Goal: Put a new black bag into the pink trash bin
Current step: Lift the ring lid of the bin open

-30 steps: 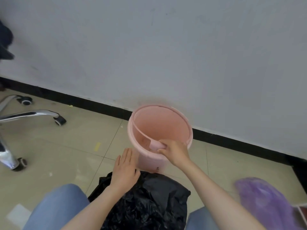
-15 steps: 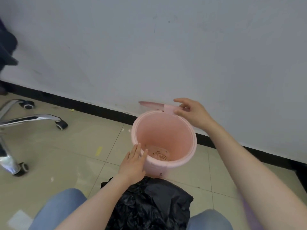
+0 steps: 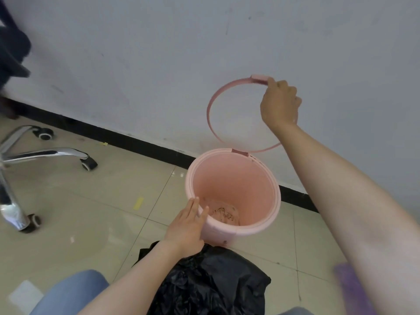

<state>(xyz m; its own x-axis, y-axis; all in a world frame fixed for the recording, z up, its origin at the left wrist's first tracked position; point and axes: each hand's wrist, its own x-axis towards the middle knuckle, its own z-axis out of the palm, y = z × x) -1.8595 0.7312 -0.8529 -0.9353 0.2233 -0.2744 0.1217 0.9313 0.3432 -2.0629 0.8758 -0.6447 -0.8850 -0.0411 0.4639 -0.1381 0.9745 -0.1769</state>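
Observation:
The pink trash bin point(image 3: 268, 176) stands on the tiled floor by the white wall, with no bag in it and some debris at its bottom. Its thin pink ring point(image 3: 212, 103) is hinged at the bin's far rim and stands upright. My right hand point(image 3: 279, 103) grips the ring near its top tab. My left hand point(image 3: 189, 226) rests flat on the bin's near-left rim, fingers together. A crumpled black bag point(image 3: 211, 283) lies on the floor just in front of the bin, between my knees.
A chrome office-chair base point(image 3: 43, 155) with castors stands at the left. A black skirting strip runs along the wall behind the bin. Something purple point(image 3: 354, 289) lies at the lower right, blurred. A dark garment point(image 3: 11, 53) hangs at the far left edge.
My right hand has swung the pink ring from inside the bin up to upright at the far rim. My left hand moved from the black bag onto the bin's near rim.

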